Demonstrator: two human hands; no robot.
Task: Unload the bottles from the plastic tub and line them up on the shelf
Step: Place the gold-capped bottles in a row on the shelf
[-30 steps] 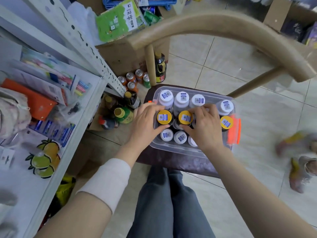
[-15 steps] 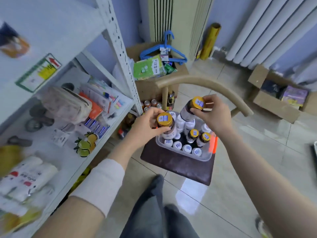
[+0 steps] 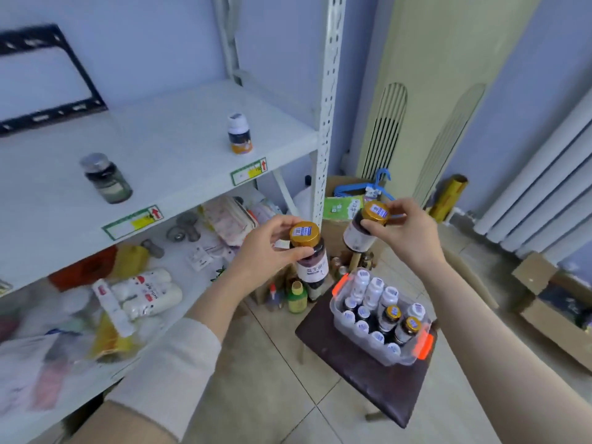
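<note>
bottles, gold-capped, two. left bottle (image 3: 311,263) gripped round its cap by left hand (image 3: 270,249); right bottle (image 3: 356,238) likewise by right hand (image 3: 405,227). plastic tub (image 3: 397,355) below right hand; shelf (image 3: 179,145) up-left of left hand. probably rigid, smooth, weighty: body grip seems safer.

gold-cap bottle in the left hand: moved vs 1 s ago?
Yes. The gold-cap bottle, gripped by the left hand, stood inside the plastic tub; now it is lifted clear of it, up and left toward the shelf.
</note>
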